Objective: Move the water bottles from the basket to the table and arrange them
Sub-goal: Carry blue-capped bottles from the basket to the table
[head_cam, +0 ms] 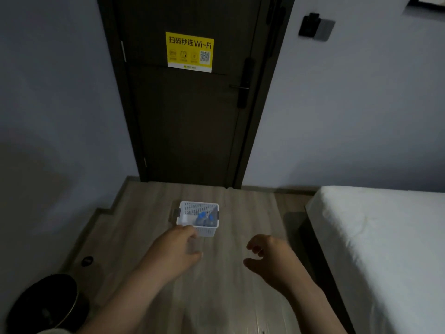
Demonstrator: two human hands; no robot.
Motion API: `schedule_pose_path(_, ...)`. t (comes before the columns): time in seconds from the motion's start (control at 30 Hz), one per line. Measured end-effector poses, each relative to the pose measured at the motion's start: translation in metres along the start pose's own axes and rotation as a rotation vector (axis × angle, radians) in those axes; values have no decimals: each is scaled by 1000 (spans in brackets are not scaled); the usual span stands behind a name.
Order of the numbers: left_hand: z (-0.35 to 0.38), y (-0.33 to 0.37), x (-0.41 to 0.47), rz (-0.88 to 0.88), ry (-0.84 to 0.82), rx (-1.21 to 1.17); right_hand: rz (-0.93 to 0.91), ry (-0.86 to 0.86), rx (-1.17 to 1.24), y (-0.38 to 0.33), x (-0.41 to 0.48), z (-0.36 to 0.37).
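Observation:
A white perforated basket (190,209) stands on the wooden floor in front of the door. Inside it, at the right, lie water bottles (204,219) with blue caps. My left hand (177,249) hovers just in front of the basket's near edge. Its thumb and fingers curl round what looks like a clear, blurred water bottle (196,245). My right hand (269,257) hangs to the right of the basket, over the floor, with loosely curled fingers that hold nothing. No table is in view.
A dark door (192,116) with a yellow Wi-Fi sign (189,51) faces me. A bed with a white mattress (385,237) fills the right side. A round black bin (45,300) stands at the lower left by the wall.

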State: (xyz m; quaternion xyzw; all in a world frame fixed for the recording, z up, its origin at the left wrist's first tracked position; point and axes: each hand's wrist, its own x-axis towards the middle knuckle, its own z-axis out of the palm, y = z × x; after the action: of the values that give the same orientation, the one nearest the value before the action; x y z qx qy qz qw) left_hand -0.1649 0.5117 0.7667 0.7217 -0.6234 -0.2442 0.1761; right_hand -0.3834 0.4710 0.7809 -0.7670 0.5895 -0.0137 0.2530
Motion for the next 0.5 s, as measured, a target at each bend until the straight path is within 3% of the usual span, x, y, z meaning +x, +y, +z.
schedule_pose_path(0.5,-11,-38,307,-122,-41,13,-43,-62,2,18,331,-46)
